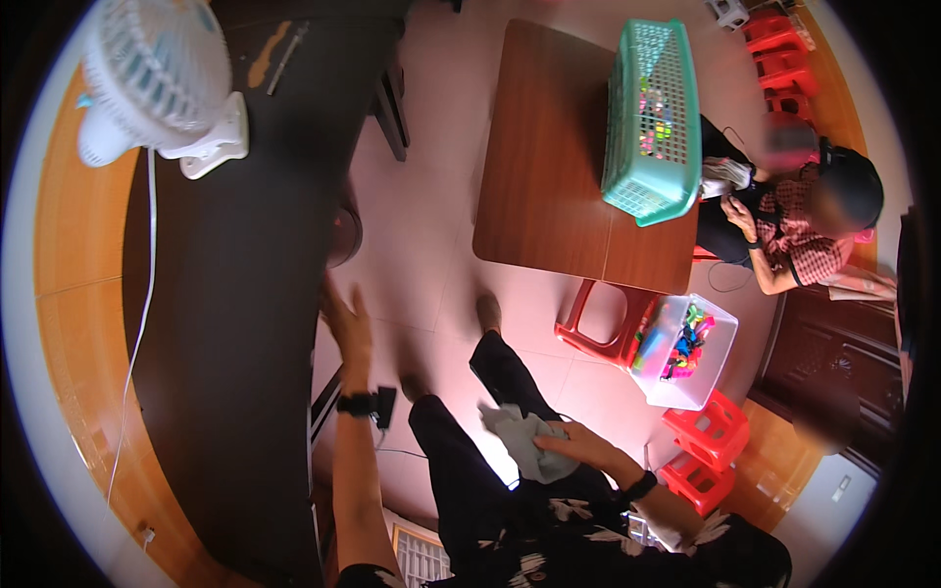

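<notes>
The brown worktop (544, 147) carries, along its right side, a tall green plastic basket (635, 191) with holes in its walls, and small colourful pieces show through them. On the wearer's side of this brown worktop, over the dark trousers, the right hand (580, 446) is gripping a crumpled grey cloth (527, 439) between thumb and fingers. The left hand (350, 331) is to the left and nearer to the wearer than the brown worktop; it is open, with extended, slightly blurred fingers, just beside the edge of a long black worktop (245, 294). If it touches this edge, I cannot tell. Well to the left of the brown worktop, a white clip fan (157, 69) stands on the black one. Close to the brown worktop's near edge are a red plastic stool (639, 321) and a transparent box (718, 348) with colourful pieces. At its right side sits another person (784, 230) in a checked shirt.
</notes>
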`<state>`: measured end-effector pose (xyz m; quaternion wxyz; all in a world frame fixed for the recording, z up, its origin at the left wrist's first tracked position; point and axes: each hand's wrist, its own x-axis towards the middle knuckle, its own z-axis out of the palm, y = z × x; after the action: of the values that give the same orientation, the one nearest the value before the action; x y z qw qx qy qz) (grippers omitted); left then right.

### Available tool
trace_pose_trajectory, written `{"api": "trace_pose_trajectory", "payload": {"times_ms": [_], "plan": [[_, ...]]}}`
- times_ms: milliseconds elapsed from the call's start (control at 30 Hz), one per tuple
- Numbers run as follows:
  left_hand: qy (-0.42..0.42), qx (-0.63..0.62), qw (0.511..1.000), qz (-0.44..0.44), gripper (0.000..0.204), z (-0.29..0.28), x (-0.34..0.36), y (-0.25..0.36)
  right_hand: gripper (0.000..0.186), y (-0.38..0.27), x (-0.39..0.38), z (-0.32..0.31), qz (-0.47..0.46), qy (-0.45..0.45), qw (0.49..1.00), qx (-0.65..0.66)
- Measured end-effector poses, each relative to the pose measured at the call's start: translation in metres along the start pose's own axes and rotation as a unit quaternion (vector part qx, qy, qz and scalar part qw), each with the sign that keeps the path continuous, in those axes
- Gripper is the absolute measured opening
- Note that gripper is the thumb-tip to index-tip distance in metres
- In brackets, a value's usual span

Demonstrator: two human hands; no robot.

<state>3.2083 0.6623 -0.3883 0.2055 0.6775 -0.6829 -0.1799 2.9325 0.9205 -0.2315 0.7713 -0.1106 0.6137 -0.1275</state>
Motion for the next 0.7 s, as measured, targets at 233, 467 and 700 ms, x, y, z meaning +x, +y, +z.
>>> {"api": "trace_pose_trajectory", "payload": {"times_ms": [233, 467, 700], "plan": [[-0.056, -0.055, 0.996, -0.034, 0.052, 0.039, 0.118, -0.086, 0.050, 0.008, 0.003, -0.059, 0.064, 0.040, 0.995, -0.065], [-0.050, -0.104, 0.991, -0.068, 0.051, 0.062, 0.110, -0.032, 0.051, 0.000, -0.001, -0.097, 0.092, 0.044, 0.993, -0.067], [-0.023, 0.154, 0.974, -0.165, 0.048, 0.048, 0.029, -0.032, 0.045, -0.035, -0.001, -0.100, -0.048, 0.012, 0.981, -0.189]]}}
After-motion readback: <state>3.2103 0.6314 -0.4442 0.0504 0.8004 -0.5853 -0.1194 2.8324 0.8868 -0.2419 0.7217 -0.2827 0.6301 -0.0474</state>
